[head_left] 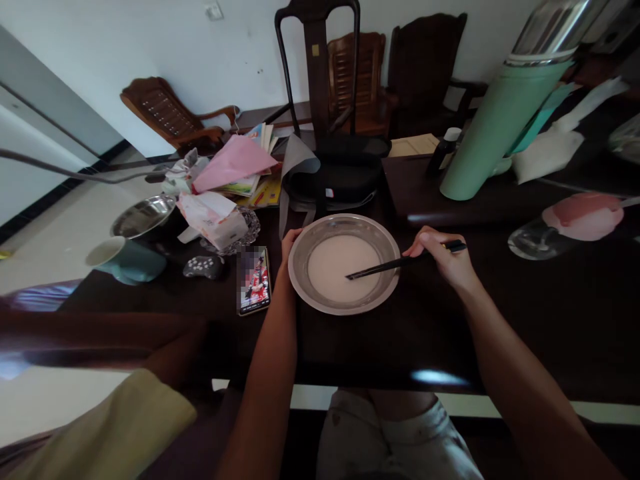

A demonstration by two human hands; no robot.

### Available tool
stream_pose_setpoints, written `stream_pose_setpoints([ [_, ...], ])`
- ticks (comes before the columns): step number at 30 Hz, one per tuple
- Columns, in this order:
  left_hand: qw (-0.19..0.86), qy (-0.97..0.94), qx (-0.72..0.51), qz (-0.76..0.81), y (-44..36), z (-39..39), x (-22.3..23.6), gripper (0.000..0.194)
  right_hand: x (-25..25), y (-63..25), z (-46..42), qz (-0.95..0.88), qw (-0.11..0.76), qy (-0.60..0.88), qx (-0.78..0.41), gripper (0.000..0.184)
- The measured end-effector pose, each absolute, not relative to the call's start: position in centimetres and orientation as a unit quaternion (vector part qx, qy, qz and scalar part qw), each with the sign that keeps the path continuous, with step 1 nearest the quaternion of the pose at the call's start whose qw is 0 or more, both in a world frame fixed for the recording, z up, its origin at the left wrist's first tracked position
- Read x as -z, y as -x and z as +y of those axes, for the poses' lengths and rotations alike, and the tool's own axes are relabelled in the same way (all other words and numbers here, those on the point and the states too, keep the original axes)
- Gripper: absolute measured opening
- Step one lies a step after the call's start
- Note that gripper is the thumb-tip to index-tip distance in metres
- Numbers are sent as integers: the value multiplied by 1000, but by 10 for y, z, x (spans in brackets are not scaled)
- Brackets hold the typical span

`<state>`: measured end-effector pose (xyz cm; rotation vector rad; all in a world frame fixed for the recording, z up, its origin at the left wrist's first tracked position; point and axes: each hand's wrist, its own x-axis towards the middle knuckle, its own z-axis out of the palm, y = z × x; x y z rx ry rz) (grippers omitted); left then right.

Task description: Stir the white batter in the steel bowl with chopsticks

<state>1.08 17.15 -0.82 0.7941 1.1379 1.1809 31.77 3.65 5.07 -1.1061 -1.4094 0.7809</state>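
Note:
A wide metal bowl (299,267) stands on the dark table in front of me, with a milky white liquid (335,257) in it. My left hand (290,241) is closed on the bowl's left rim, its fingers partly hidden behind the side. In my right hand (443,253), just right of the bowl, is a pair of black chopsticks (385,267). They slant over the right rim, and their tips dip into the liquid near the middle. Left of my left forearm, a phone (256,280) lies face up with a picture on its screen.
To the left are a game controller (203,267), a mug (123,259), a steel basin (145,217) and a tissue pack (215,220). Behind the bowl lies a black case (335,177). A green thermos (505,127) and a pink-topped glass jar (565,227) are rightward. Another person's sleeve (110,433) shows lower left.

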Motion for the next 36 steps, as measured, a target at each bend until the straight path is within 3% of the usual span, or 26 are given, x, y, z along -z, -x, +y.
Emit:
stream_pose_setpoints([
  [5, 620, -324, -500, 511, -16, 173, 2, 16, -51, -316, 39, -687, 487, 437, -314, 31],
  [11, 634, -303, -492, 514, -21, 172, -3, 21, -51, -326, 39, -616, 562, 458, -307, 40],
  [16, 667, -287, -479, 494, -22, 168, -11, 31, -49, -318, 40, -687, 491, 430, -319, 28],
  [18, 682, -281, -478, 477, -22, 168, -13, 31, -49, -318, 40, -681, 500, 447, -295, 25],
  [22, 694, -281, -475, 463, -20, 168, -13, 25, -51, -324, 38, -612, 561, 466, -305, 37],
  [28, 711, -266, -477, 443, -19, 168, -12, 24, -49, -316, 38, -677, 499, 430, -327, 29],
  [32, 714, -243, -483, 444, -19, 168, -11, 25, -48, -321, 40, -634, 541, 461, -304, 32],
  [36, 716, -238, -489, 437, -19, 170, -10, 29, -50, -323, 37, -596, 557, 456, -356, 41],
])
